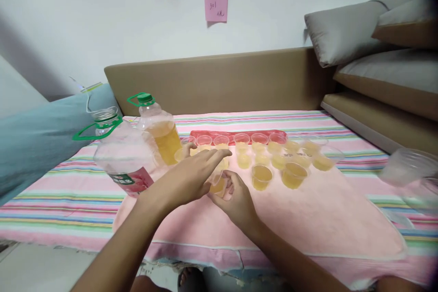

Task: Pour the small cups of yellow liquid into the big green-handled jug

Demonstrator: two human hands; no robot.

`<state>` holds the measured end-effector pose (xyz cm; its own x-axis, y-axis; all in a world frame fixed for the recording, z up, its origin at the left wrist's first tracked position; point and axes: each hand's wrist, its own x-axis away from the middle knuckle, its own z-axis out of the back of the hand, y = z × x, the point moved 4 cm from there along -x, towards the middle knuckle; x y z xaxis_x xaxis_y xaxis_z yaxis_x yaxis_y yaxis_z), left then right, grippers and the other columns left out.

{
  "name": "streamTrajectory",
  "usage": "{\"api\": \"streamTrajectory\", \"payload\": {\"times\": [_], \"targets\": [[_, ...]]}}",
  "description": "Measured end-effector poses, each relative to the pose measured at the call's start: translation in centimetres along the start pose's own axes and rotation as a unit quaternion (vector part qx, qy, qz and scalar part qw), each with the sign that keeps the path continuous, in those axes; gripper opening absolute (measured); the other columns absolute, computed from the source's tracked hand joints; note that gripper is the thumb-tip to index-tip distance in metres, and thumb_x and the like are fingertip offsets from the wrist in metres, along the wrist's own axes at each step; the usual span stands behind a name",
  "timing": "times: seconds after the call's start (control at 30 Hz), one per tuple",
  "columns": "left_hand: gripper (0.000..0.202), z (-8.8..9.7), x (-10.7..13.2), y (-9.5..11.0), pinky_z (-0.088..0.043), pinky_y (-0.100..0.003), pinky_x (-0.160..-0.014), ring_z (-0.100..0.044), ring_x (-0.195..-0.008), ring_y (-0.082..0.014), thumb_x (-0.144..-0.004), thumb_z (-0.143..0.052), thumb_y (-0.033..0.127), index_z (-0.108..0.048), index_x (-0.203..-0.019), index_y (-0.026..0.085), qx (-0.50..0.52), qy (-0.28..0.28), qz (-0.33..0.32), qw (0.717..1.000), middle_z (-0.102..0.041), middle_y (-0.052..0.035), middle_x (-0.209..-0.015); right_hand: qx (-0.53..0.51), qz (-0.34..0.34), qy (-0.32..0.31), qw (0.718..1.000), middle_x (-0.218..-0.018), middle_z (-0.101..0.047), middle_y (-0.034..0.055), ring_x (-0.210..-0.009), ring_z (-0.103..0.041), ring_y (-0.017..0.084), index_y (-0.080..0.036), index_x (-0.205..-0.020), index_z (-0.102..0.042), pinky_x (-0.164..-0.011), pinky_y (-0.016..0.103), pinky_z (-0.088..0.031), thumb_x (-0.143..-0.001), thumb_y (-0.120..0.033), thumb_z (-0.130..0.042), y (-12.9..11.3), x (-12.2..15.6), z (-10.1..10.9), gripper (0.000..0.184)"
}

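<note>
In the head view my right hand (236,197) curls around a small clear plastic cup (218,187) of yellow drink, low on the pink cloth. My left hand (195,171) reaches over that cup with fingers stretched out, its thumb near the cup's side. It hides part of the cup and some cups behind. Rows of similar filled cups (262,177) stand beyond and to the right. Left of my hands are a large, seemingly empty bottle (119,159) with a green handle and another bottle (160,139) partly full of yellow drink, with a green cap.
A red plastic wrapper (236,137) lies behind the cups. Stacked clear plastic containers (409,169) lie at the right edge. The pink cloth (308,223) covers a striped sheet (78,191). Cushions (349,27) are piled at right against a brown backboard (219,84).
</note>
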<state>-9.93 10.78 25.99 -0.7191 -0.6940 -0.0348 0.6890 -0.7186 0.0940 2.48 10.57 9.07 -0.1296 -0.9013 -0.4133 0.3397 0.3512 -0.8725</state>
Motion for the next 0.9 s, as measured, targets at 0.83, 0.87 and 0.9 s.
{"api": "streamTrajectory", "payload": {"times": [0.83,0.87,0.9], "targets": [[0.073,-3.2,-0.6,-2.6,-0.021,-0.062,-0.121,-0.057,-0.143,-0.0328,-0.093,-0.069,0.003,-0.033,-0.151,0.028,0.070,0.018,0.013,0.997,-0.057,-0.0106,-0.158,0.010,-0.018,0.012,1.000,-0.120,-0.065,0.0096,-0.104,-0.061,0.028,-0.019,-0.131,-0.060,-0.093,0.044,-0.055,-0.079,-0.045,-0.079,1.8,-0.5,0.3,0.061],[0.073,-3.3,-0.6,-2.6,-0.021,-0.062,-0.121,-0.057,-0.144,-0.0328,-0.093,-0.068,0.003,-0.033,-0.152,0.028,0.070,0.019,0.015,0.997,-0.056,-0.0104,-0.159,0.009,-0.017,0.014,1.000,-0.120,-0.065,0.0096,-0.104,-0.061,0.028,-0.019,-0.131,-0.060,-0.093,0.044,-0.055,-0.078,-0.045,-0.079,1.9,-0.5,0.3,0.062],[0.074,-3.4,-0.7,-2.7,-0.021,-0.062,-0.121,-0.056,-0.144,-0.0328,-0.093,-0.068,0.003,-0.033,-0.152,0.028,0.070,0.020,0.016,0.997,-0.056,-0.0101,-0.160,0.008,-0.016,0.015,1.000,-0.119,-0.065,0.0095,-0.104,-0.061,0.028,-0.019,-0.132,-0.060,-0.093,0.044,-0.055,-0.078,-0.045,-0.080,2.1,-0.5,0.3,0.063]]}}
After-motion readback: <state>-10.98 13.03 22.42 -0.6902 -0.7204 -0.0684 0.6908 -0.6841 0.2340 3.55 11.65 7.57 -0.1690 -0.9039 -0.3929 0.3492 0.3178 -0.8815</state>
